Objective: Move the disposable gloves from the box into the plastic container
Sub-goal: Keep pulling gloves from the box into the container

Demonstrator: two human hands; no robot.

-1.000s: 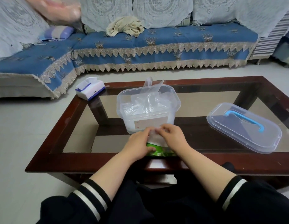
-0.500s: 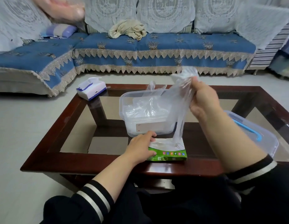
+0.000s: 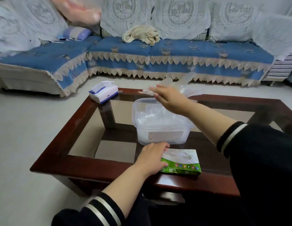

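Observation:
The clear plastic container (image 3: 160, 136) stands in the middle of the table, with thin clear gloves piled inside. My right hand (image 3: 170, 100) hovers over its far rim with fingers stretched out straight. A blurred clear glove (image 3: 187, 88) floats just beyond that hand, above the container's far side; whether it still touches the fingers is unclear. The green glove box (image 3: 181, 162) lies flat at the table's near edge, its top opening showing more gloves. My left hand (image 3: 152, 158) holds the box's left end, thumb on top.
A white and blue tissue box (image 3: 103, 92) sits on the far left corner of the dark wooden, glass-topped table (image 3: 63, 139). A blue sofa with a beige cloth (image 3: 142, 35) runs along the back. My right sleeve covers the table's right side.
My right hand pulled a glove up out of the box, then swung down and forward over the container and straightened its fingers. My left hand stayed on the box.

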